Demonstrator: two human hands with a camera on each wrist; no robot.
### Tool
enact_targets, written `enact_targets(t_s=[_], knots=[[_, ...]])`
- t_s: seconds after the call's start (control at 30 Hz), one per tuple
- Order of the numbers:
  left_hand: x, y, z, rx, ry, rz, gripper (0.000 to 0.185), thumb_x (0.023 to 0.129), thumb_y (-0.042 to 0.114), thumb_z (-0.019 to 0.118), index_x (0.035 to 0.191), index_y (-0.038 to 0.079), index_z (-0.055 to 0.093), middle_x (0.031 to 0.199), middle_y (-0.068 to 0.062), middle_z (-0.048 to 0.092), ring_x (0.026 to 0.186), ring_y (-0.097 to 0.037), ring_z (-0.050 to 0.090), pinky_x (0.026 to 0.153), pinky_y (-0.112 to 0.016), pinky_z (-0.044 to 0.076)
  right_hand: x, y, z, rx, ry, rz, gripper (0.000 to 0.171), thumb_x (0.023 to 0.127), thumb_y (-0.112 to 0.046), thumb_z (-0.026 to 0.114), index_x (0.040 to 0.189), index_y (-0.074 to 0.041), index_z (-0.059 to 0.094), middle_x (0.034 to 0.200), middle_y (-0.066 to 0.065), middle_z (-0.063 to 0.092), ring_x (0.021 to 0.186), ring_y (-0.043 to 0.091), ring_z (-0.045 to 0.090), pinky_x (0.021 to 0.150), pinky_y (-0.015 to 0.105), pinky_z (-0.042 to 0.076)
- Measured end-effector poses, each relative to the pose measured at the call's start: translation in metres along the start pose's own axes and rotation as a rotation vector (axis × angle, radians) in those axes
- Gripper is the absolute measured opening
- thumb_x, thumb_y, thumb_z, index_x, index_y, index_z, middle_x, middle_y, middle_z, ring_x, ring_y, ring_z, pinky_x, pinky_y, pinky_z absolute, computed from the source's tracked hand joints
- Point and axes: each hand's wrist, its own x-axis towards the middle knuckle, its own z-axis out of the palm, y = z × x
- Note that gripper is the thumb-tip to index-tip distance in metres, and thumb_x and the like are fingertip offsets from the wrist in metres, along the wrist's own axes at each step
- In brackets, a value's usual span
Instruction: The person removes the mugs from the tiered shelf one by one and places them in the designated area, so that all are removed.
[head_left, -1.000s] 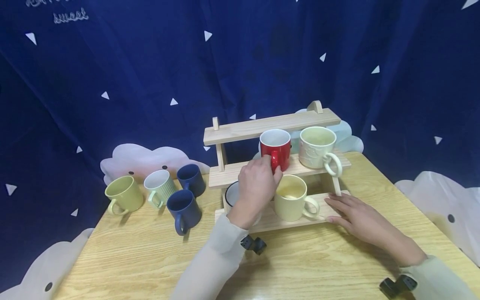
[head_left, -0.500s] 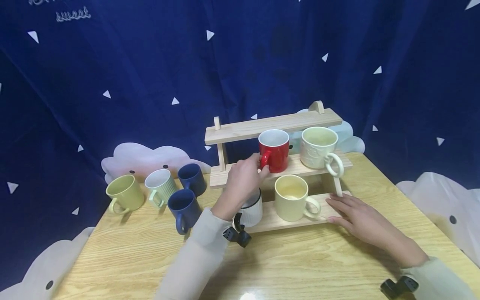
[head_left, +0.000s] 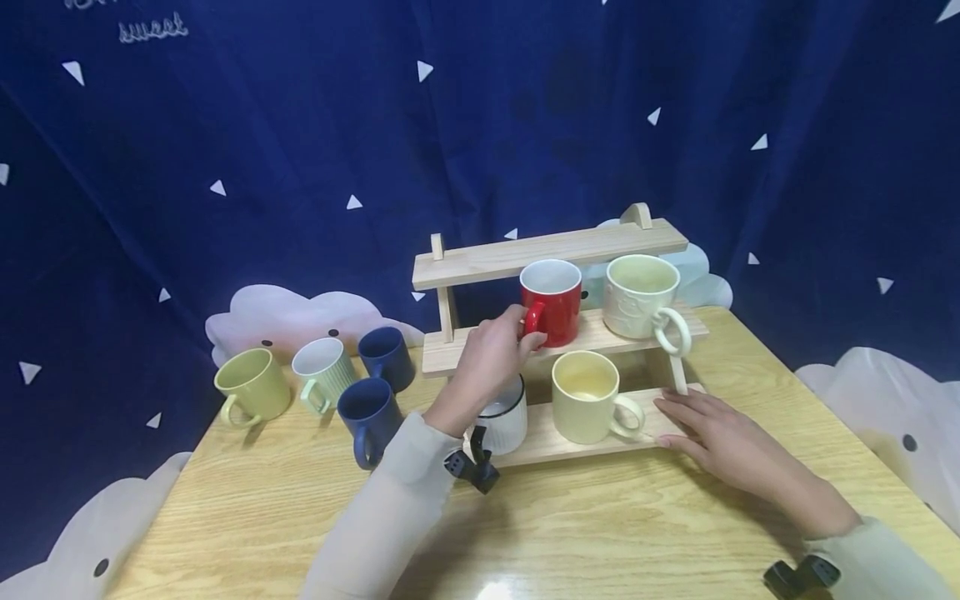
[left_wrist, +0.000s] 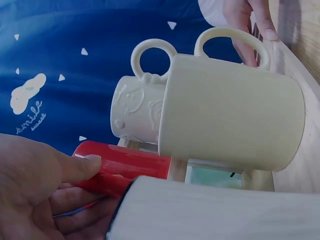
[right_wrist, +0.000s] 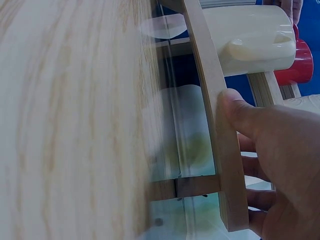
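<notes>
A three-tier wooden rack (head_left: 547, 250) stands on the table. On its middle shelf sits a red mug (head_left: 551, 300) (left_wrist: 125, 167), handle turned left; my left hand (head_left: 517, 333) (left_wrist: 87, 182) pinches that handle. A cream embossed mug (head_left: 641, 296) (left_wrist: 135, 112) stands to the right of the red one. The bottom shelf carries a pale yellow mug (head_left: 588, 396) (left_wrist: 232, 120) (right_wrist: 250, 37) and a white ribbed mug (head_left: 504, 421), partly hidden by my left wrist. My right hand (head_left: 686, 417) (right_wrist: 255, 145) rests with straight fingers on the bottom shelf's right end (right_wrist: 220, 135), thumb against its edge.
Left of the rack on the wooden table (head_left: 637, 533) stand a green mug (head_left: 251, 387), a pale ribbed mug (head_left: 322, 371) and two navy mugs (head_left: 384, 354) (head_left: 367, 412). A dark blue curtain (head_left: 300, 125) hangs close behind. The rack's top shelf is bare.
The red mug's handle has swung from the front round to the left, and my left hand moved left with it, uncovering the white mug. The right hand has stayed put.
</notes>
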Motion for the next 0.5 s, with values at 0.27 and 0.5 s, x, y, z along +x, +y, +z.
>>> enact_targets(t_s=[0.27,0.5], knots=[[-0.002,-0.008,-0.006,-0.127,0.015,-0.012,0.032,0.080,0.027,0.066,0.106,0.011,0.058,0.087,0.000,0.066,0.068,-0.006,0.057,0.053,-0.019,0.045,0.001,0.000,0.000,0.003,0.003,-0.010,0.053,0.082,-0.043,0.059,0.122,-0.009,0.054,0.124,0.012,0.050,0.115,0.036,0.041,0.092,0.050,0.034],[-0.001,-0.013,-0.014,-0.182,0.026,-0.028,0.029,0.080,0.023,0.067,0.105,0.010,0.059,0.083,0.002,0.065,0.073,-0.008,0.058,0.060,-0.022,0.047,0.001,0.000,0.000,0.007,0.003,-0.013,0.052,0.082,-0.042,0.060,0.122,-0.009,0.054,0.123,0.013,0.051,0.114,0.037,0.042,0.091,0.050,0.034]])
